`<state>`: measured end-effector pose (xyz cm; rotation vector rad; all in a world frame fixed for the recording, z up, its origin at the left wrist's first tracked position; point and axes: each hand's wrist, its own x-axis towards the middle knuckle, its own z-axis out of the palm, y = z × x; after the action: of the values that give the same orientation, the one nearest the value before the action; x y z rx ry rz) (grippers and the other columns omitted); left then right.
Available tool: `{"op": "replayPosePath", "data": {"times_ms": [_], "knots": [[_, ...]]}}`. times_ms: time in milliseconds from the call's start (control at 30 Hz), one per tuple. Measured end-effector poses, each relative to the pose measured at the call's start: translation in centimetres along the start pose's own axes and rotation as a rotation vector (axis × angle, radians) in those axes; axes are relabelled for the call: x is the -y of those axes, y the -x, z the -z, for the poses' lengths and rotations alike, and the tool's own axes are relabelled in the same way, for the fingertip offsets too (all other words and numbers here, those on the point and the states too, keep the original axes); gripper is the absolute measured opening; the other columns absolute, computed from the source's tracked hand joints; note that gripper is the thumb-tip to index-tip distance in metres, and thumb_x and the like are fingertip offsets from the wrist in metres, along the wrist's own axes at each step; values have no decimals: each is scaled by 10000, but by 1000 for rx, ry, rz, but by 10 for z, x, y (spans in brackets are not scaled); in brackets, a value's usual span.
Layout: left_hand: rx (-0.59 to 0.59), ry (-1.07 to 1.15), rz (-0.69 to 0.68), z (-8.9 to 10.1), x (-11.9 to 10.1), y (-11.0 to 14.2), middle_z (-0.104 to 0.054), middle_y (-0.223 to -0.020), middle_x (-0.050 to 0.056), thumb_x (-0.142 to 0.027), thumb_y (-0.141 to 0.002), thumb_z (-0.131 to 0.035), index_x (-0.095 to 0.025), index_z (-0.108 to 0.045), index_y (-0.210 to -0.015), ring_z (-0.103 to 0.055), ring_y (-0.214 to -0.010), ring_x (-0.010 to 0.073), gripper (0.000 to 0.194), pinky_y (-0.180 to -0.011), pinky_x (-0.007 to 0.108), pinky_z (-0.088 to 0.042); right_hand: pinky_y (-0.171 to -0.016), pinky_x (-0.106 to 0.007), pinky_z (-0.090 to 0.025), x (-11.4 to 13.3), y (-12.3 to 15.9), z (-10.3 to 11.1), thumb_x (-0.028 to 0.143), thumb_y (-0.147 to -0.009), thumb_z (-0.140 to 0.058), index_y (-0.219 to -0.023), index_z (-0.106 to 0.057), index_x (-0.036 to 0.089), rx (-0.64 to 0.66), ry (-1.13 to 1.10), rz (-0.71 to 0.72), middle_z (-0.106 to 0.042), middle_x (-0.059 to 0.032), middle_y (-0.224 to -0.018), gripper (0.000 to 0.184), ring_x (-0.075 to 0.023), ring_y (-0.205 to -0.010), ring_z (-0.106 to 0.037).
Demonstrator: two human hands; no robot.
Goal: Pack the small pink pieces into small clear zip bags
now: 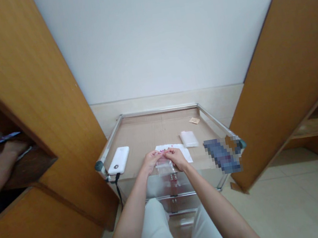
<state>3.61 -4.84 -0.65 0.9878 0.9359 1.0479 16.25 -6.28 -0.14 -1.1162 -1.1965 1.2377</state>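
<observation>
Above pale trousers (pixel 154 232), the left hand (pixel 152 161) and right hand (pixel 177 158) pinch the top of a clear plastic bag (pixel 164 168), held at the front of a cardboard-topped cart (pixel 149 130), over a white paper (pixel 179 151); a white rectangular device (pixel 119 160) lies left.

My left grip (pixel 152 161) and right grip (pixel 177 158) can pass forward over the surface (pixel 149 130) to its far metal rail (pixel 159 111). A white power bank (pixel 119 160) blocks leftward, a white packet (pixel 188 139) and a blurred object (pixel 222 156) rightward; wooden cabinet doors (pixel 31 95) flank both sides.
</observation>
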Motion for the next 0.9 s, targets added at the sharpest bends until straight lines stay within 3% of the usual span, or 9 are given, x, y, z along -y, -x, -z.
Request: {"op": "replayPosePath", "data": {"times_ms": [400, 633, 900], "knots": [[29, 28, 20, 3, 2, -2, -640, -603, 33, -270, -507, -699, -116, -533, -652, -599, -548, 141, 269, -572, 266, -473, -390, -170, -286, -12, -6, 4, 273, -558, -574, -625, -603, 133, 29, -14, 13, -572, 8, -546, 157, -66, -435, -426], [13, 70, 21, 5, 4, -5, -649, -636, 59, -225, -570, -662, -106, -558, -690, -611, -581, 142, 198, -610, 260, -482, -314, -173, -165, -17, -7, 6, 347, -601, -546, -550, -514, 151, 48, -24, 13, -370, 80, -361, 205, -32, -301, -257], [-48, 84, 37, 4, 0, -2, -652, -617, 58, -168, -602, -631, -107, -565, -664, -603, -533, 123, 109, -559, 224, -481, -314, -179, -166, -14, -6, 8, 383, -623, -532, -493, -450, 161, 64, 7, 44, -361, 77, -364, 269, -28, -294, -264]]}}
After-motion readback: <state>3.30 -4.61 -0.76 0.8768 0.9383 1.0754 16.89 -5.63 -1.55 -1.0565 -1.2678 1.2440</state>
